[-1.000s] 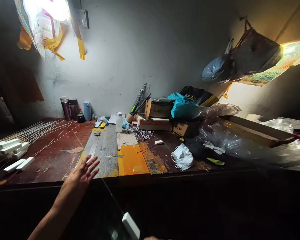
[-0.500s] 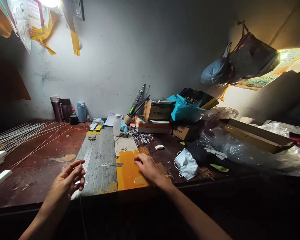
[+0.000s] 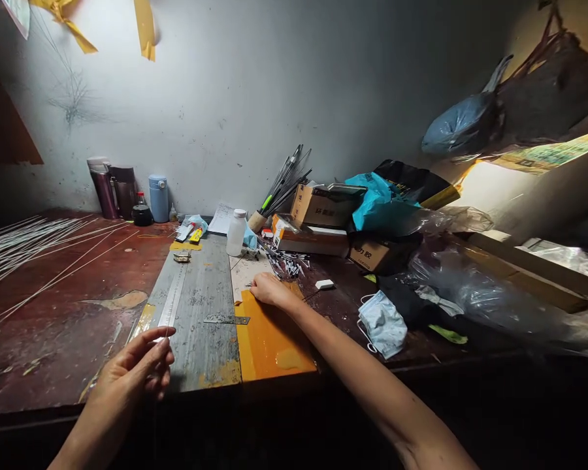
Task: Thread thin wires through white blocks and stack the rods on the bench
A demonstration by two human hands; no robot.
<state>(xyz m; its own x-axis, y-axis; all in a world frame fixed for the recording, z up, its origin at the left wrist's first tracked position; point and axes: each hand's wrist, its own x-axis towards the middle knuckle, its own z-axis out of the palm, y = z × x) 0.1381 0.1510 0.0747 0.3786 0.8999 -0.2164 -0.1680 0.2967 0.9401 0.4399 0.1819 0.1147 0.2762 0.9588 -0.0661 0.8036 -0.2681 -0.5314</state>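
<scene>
My left hand (image 3: 136,367) hovers over the near edge of the workbench (image 3: 68,326), thumb and fingers pinched on what looks like a thin rod; the rod itself barely shows. It is just below the near end of a metal ruler (image 3: 174,301) lying on a grey board (image 3: 203,294). My right hand (image 3: 269,290) reaches forward with its fingers curled down on the bench at the far edge of an orange patch (image 3: 269,336). It is beside a heap of small dark pins (image 3: 287,264). Whether it holds anything is hidden.
A flat metal strip (image 3: 226,320) lies between my hands. Behind stand a white bottle (image 3: 236,232), a cup of sticks (image 3: 256,222), flasks (image 3: 102,188), a blue cup (image 3: 158,198) and cardboard boxes (image 3: 323,207). Thin white rods (image 3: 24,238) fan out left. A face mask (image 3: 382,324) and plastic bags (image 3: 494,294) crowd the right.
My view has dropped and swung right. My left hand went from spread open to pinched. My right hand came into view and moved forward from the orange patch toward the pins.
</scene>
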